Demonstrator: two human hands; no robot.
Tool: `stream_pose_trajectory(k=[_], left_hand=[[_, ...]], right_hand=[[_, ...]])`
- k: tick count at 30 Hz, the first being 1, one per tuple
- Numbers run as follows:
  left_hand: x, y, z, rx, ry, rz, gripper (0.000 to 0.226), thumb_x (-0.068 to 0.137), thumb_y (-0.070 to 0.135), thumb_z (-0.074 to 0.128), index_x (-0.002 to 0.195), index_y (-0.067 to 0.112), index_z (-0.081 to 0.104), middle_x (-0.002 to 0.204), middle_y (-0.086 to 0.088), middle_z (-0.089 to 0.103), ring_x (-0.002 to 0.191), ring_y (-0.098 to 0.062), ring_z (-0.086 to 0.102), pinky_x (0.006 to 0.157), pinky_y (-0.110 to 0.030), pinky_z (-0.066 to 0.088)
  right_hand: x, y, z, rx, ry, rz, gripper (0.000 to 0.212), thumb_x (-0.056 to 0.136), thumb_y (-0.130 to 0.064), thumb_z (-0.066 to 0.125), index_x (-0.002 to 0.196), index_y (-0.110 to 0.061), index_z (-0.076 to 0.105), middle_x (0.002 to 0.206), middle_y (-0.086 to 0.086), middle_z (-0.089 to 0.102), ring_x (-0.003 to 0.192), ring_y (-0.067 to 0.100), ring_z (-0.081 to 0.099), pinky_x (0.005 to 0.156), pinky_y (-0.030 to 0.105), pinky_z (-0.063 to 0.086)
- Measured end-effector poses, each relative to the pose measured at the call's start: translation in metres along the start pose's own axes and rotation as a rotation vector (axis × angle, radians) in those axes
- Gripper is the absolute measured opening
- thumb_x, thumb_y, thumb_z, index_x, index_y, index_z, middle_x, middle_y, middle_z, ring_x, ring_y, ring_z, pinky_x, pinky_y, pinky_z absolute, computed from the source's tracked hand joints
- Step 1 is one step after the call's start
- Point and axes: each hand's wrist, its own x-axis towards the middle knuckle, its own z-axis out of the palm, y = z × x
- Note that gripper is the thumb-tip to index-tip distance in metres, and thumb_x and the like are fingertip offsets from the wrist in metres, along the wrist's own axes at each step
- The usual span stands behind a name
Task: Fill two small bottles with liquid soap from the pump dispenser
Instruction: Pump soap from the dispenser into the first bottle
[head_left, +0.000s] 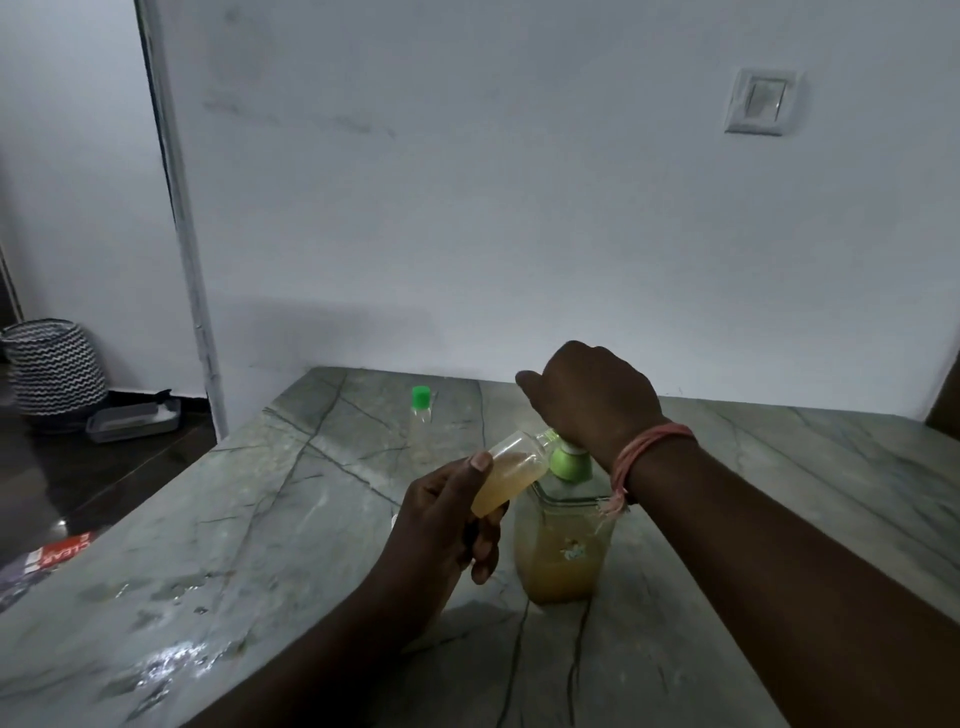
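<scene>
Two hands work over a grey-green marble table (218, 519) set against a white wall (467, 208). On the floor to the left stand a zigzag-patterned basket (54, 366) and a flat grey tray (132, 421). Near the table's middle stands the pump dispenser (563, 540), a clear bottle partly full of amber soap with a green pump collar. The right hand (592, 397), a pink thread round its wrist, lies over the pump head with fingers curled down; how its grip closes cannot be told. The left hand (447, 525) has its grip clasped round a small clear bottle (511, 475), tilted with its mouth at the pump and soap inside. Farther back stands a second small bottle (421, 418) with a green cap, apart from both hands.
</scene>
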Motion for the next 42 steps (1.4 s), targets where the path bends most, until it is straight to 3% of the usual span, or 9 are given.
stream_pose_trajectory(k=[8, 13, 18, 23, 29, 35, 37, 42], left_hand=[[-0.001, 0.002, 0.0, -0.009, -0.003, 0.006, 0.04, 0.094, 0.042, 0.052, 0.095, 0.006, 0.068, 0.069, -0.015, 0.05, 0.047, -0.017, 0.043, 0.042, -0.025, 0.039], [0.002, -0.003, -0.002, 0.005, 0.003, 0.013, 0.05, 0.095, 0.05, 0.056, 0.095, 0.0, 0.064, 0.068, -0.017, 0.049, 0.047, -0.019, 0.044, 0.043, -0.025, 0.04], [0.001, -0.002, 0.0, -0.003, -0.002, 0.014, 0.047, 0.094, 0.049, 0.055, 0.096, 0.003, 0.066, 0.069, -0.015, 0.05, 0.048, -0.018, 0.044, 0.042, -0.026, 0.04], [0.002, -0.001, 0.0, -0.006, -0.011, 0.028, 0.036, 0.097, 0.042, 0.051, 0.091, 0.014, 0.073, 0.067, -0.01, 0.052, 0.046, -0.016, 0.044, 0.042, -0.024, 0.039], [0.001, -0.002, 0.001, -0.014, 0.002, 0.02, 0.037, 0.094, 0.041, 0.052, 0.097, 0.009, 0.07, 0.066, -0.011, 0.052, 0.046, -0.016, 0.044, 0.041, -0.025, 0.039], [0.001, 0.0, 0.0, -0.032, -0.017, 0.028, 0.036, 0.097, 0.044, 0.053, 0.101, 0.015, 0.074, 0.069, -0.01, 0.052, 0.048, -0.016, 0.043, 0.042, -0.025, 0.038], [0.001, -0.001, 0.0, -0.024, -0.019, 0.032, 0.036, 0.101, 0.04, 0.05, 0.096, 0.014, 0.074, 0.068, -0.011, 0.052, 0.047, -0.017, 0.043, 0.041, -0.025, 0.038], [0.0, 0.002, 0.002, -0.031, -0.027, 0.024, 0.033, 0.097, 0.037, 0.049, 0.092, 0.016, 0.074, 0.066, -0.01, 0.053, 0.046, -0.017, 0.044, 0.04, -0.025, 0.039]], right_hand=[[0.006, -0.008, -0.012, -0.146, -0.006, -0.126, 0.035, 0.093, -0.047, 0.051, 0.074, -0.018, 0.044, 0.077, 0.0, 0.045, 0.075, 0.025, 0.05, 0.068, 0.032, 0.038], [0.003, -0.001, 0.0, -0.01, -0.003, -0.024, 0.041, 0.093, -0.049, 0.05, 0.066, -0.019, 0.045, 0.07, 0.0, 0.052, 0.068, 0.024, 0.053, 0.064, 0.031, 0.039], [0.007, -0.002, -0.005, -0.041, -0.041, -0.057, 0.04, 0.091, -0.049, 0.051, 0.064, -0.02, 0.046, 0.073, 0.001, 0.054, 0.07, 0.025, 0.056, 0.065, 0.031, 0.04], [0.007, 0.0, 0.0, 0.007, 0.034, -0.057, 0.043, 0.092, -0.052, 0.049, 0.063, -0.02, 0.043, 0.07, 0.0, 0.049, 0.071, 0.026, 0.053, 0.066, 0.031, 0.04], [0.003, 0.001, -0.003, -0.017, -0.03, -0.041, 0.04, 0.093, -0.049, 0.05, 0.066, -0.019, 0.047, 0.071, -0.001, 0.053, 0.07, 0.024, 0.055, 0.064, 0.031, 0.039], [0.009, 0.0, -0.004, -0.041, 0.04, -0.092, 0.045, 0.093, -0.056, 0.047, 0.065, -0.02, 0.044, 0.074, 0.001, 0.053, 0.073, 0.026, 0.055, 0.068, 0.032, 0.041], [0.005, 0.003, 0.001, 0.047, 0.011, -0.033, 0.047, 0.093, -0.055, 0.048, 0.063, -0.019, 0.046, 0.069, 0.0, 0.053, 0.071, 0.026, 0.056, 0.066, 0.032, 0.041], [0.002, 0.002, -0.002, -0.009, -0.046, -0.032, 0.042, 0.094, -0.051, 0.049, 0.065, -0.02, 0.046, 0.069, -0.001, 0.051, 0.072, 0.026, 0.054, 0.066, 0.031, 0.039]])
